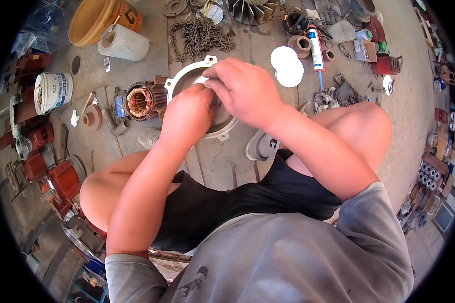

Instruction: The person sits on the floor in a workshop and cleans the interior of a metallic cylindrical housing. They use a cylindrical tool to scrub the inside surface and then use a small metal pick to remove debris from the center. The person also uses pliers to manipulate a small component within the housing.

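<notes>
Between my feet lies a round, light grey metal housing [221,134] with bolt lugs on its rim, like a motor end cover. Both hands are over it. My left hand [189,112] is curled, its fingers bent down into the opening and partly hidden. My right hand [247,91] reaches across the far right part of the rim, thumb and fingers pinched together beside the left fingertips. Something small and pale may be between them, too small to tell. Left of the housing sits a finned motor body [141,102] with copper windings showing.
A sealant tube [316,50] stands to the right, near white discs [289,72]. Beyond are a heap of chain [199,40] and a finned fan wheel [250,12]. Buckets [54,93] and a white jug [126,44] are at left. Red machine parts [65,179] line the left side.
</notes>
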The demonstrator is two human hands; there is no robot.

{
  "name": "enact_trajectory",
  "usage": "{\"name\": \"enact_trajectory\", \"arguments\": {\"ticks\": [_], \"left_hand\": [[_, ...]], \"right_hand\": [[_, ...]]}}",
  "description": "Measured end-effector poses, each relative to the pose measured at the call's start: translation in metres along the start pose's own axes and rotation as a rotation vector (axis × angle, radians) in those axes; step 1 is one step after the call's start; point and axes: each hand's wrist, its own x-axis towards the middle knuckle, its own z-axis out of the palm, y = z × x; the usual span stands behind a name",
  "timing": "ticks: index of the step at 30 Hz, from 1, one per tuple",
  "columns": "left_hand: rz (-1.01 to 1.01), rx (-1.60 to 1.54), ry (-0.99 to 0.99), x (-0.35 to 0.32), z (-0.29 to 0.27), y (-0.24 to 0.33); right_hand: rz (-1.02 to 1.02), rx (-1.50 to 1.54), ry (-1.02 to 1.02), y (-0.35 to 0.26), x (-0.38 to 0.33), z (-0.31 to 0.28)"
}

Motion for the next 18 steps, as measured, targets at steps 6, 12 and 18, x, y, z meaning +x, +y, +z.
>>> {"name": "enact_trajectory", "arguments": {"ticks": [6, 12, 18], "left_hand": [[-0.020, -0.009, -0.012, 0.000, -0.002, 0.002], [-0.010, 0.011, 0.005, -0.001, 0.000, -0.001], [-0.059, -0.006, -0.029, -0.006, -0.011, 0.014]], "right_hand": [[0.046, 0.076, -0.007, 0.000, -0.001, -0.010], [-0.005, 0.054, 0.003, -0.008, -0.012, -0.020], [-0.155, 0.096, -0.115, -0.015, -0.042, -0.047]]}}
